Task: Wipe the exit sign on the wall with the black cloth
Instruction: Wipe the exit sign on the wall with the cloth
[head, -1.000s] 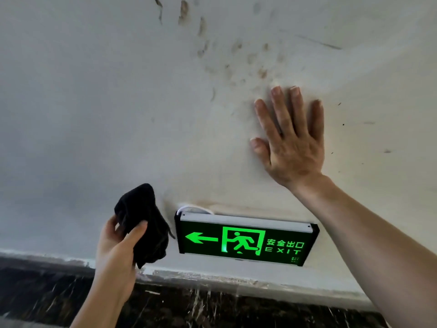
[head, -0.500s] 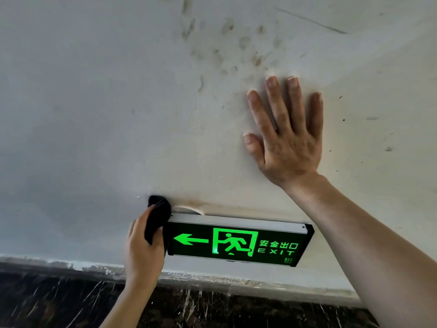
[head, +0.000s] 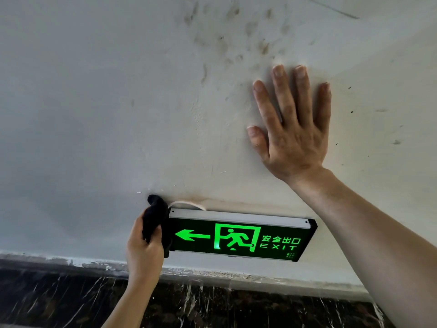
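A left hand (head: 144, 247) grips a bunched black cloth (head: 155, 218) against the glossy rectangular exit sign (head: 241, 235)'s end; the right hand (head: 293, 129) lies flat, empty, on the smudged white wall (head: 94, 102).

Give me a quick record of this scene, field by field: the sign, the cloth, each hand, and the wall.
exit sign: lit green, mounted low on the wall
black cloth: bunched, pressed against the sign's left end
left hand: gripping the cloth
right hand: empty, flat on the wall above the sign
wall: pale, brown smudges near the top
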Tool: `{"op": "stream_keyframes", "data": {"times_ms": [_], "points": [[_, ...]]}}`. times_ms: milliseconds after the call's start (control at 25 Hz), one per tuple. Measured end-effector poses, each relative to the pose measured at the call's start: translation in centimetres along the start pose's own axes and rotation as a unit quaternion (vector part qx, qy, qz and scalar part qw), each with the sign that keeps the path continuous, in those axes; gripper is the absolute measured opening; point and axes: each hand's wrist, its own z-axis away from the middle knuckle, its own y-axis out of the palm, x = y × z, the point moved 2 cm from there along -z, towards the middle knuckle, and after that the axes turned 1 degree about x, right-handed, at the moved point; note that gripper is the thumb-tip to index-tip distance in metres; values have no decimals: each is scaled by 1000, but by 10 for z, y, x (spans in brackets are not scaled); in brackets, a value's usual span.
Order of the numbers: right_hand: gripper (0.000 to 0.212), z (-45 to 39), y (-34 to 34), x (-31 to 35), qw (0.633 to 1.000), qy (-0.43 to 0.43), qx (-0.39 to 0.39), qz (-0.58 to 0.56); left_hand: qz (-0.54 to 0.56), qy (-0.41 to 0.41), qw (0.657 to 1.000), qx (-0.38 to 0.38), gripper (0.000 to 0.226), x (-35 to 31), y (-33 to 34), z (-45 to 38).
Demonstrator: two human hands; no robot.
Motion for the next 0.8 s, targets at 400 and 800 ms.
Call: {"op": "stream_keyframes", "data": {"times_ms": [400,800], "points": [[61,0,3,1,1000,0,-14,12,-33,-122,992,27,40,42,-3,5],[62,0,6,0,1000,1,-13,15,-133,-182,973,45,44,64,-5,-1]]}}
